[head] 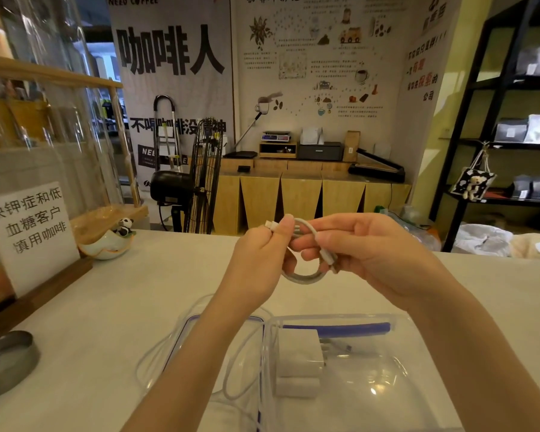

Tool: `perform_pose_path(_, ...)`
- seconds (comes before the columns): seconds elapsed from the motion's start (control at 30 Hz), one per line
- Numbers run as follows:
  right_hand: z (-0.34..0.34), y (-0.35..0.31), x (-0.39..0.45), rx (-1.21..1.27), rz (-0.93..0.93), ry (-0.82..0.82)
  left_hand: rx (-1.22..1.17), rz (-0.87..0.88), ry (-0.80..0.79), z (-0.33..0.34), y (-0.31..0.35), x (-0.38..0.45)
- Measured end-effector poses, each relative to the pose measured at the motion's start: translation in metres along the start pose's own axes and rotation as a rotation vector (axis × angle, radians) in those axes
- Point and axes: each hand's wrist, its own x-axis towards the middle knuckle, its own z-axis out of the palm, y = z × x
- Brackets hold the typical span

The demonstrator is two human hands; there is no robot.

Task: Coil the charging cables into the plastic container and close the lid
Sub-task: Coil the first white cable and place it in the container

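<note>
Above a pale tabletop (113, 307) bearing a clear plastic container (396, 363), both forearms reach forward, left hand (259, 260) and right hand (365, 254) raised and pinched shut on a small coiled white charging cable (306, 277) between them.

Both hands, the left hand (259, 257) and the right hand (365, 254), meet above the middle of the tabletop (113, 307), holding a coiled cable (306, 275) between them. Nearer, below the hands, sits the container (371, 369) with a charger (300, 363) in it; its lid (200, 338) lies just left, touching it. A sign (28, 232) stands at the far left, a small bowl (106, 246) just right of it. A metal ring (7, 357) lies at the near left edge.
</note>
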Motion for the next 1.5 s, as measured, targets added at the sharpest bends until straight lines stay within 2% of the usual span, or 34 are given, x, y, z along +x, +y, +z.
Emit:
perform_pose_path(0.13, 0.012, 0.001, 0.0, -0.354, -0.139, 0.183, 0.051, 0.033, 0.042, -0.001, -0.003, 0.0)
perform_pose_path(0.2, 0.016, 0.002, -0.001, -0.457, -0.216, 0.246, 0.065, 0.046, 0.064, -0.002, -0.003, 0.0)
perform_pose_path(0.47, 0.019, 0.006, 0.0, -0.339, -0.247, 0.3, 0.033, 0.062, 0.027, -0.007, 0.0, 0.002)
perform_pose_path(0.67, 0.018, 0.005, 0.002, -0.14, -0.207, 0.278, 0.077, 0.165, 0.034, 0.001, -0.002, -0.001)
perform_pose_path(0.73, 0.019, 0.008, 0.003, -0.223, -0.263, 0.322, 0.028, 0.141, 0.031, 0.002, -0.001, -0.001)
perform_pose_path(0.87, 0.025, 0.019, 0.007, -0.641, -0.478, 0.462, -0.12, 0.064, 0.05, -0.001, 0.001, 0.001)
perform_pose_path(0.97, 0.027, 0.024, 0.01, -0.811, -0.62, 0.594, -0.201, 0.069, 0.067, 0.001, 0.004, -0.002)
perform_pose_path(1.07, 0.029, 0.029, 0.012, -0.829, -0.728, 0.714, -0.274, 0.014, 0.094, 0.004, 0.008, -0.003)
perform_pose_path(1.17, 0.035, 0.032, 0.014, -0.698, -0.739, 0.784, -0.326, 0.005, 0.099, 0.002, 0.011, -0.004)
perform_pose_path(1.23, 0.035, 0.03, 0.015, -0.573, -0.616, 0.766, -0.358, 0.009, 0.104, -0.001, 0.012, -0.004)
perform_pose_path(1.27, 0.033, 0.028, 0.014, -0.502, -0.527, 0.708, -0.383, -0.004, 0.106, -0.003, 0.013, -0.004)
perform_pose_path(1.4, 0.027, 0.021, 0.013, -0.086, -0.204, 0.253, -0.495, -0.06, 0.034, -0.005, 0.013, -0.004)
perform_pose_path(1.5, 0.026, 0.021, 0.015, -0.007, -0.176, 0.203, -0.527, -0.126, 0.015, -0.003, 0.011, -0.004)
